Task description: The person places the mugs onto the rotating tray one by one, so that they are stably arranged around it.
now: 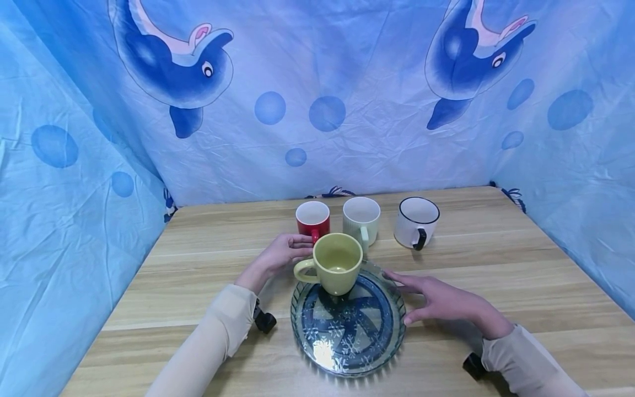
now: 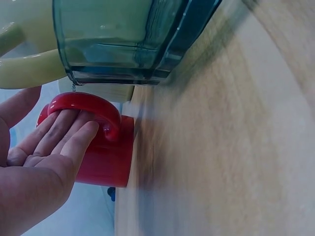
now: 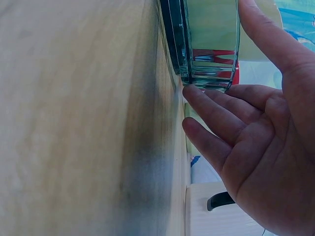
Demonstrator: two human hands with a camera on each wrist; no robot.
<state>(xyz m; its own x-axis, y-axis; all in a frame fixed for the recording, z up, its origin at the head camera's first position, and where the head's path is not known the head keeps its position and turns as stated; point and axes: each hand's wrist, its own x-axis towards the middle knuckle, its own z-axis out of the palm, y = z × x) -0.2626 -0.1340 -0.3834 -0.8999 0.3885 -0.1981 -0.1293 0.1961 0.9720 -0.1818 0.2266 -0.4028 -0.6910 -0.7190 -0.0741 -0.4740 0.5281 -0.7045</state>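
A yellow-green mug (image 1: 338,263) stands at the back part of a clear glass dish (image 1: 397,331) with a blue snowflake pattern, its handle pointing left. My left hand (image 1: 283,256) is left of that mug, fingers extended toward the red mug (image 1: 321,223). In the left wrist view, the fingertips overlap the handle (image 2: 91,102) of the red mug, the thumb lifted apart. On the dish's right side is my right hand (image 1: 436,298), thumb and fingers spread along the rim. The right wrist view shows its fingertips right at the glass wall (image 3: 211,73), palm bare.
Behind the dish stand a pale green ribbed mug (image 1: 361,218) and, further right, a white mug (image 1: 416,220) with a dark rim and black handle. Blue cloth (image 1: 317,154) with dolphins hangs behind and beside the wooden table (image 1: 223,231).
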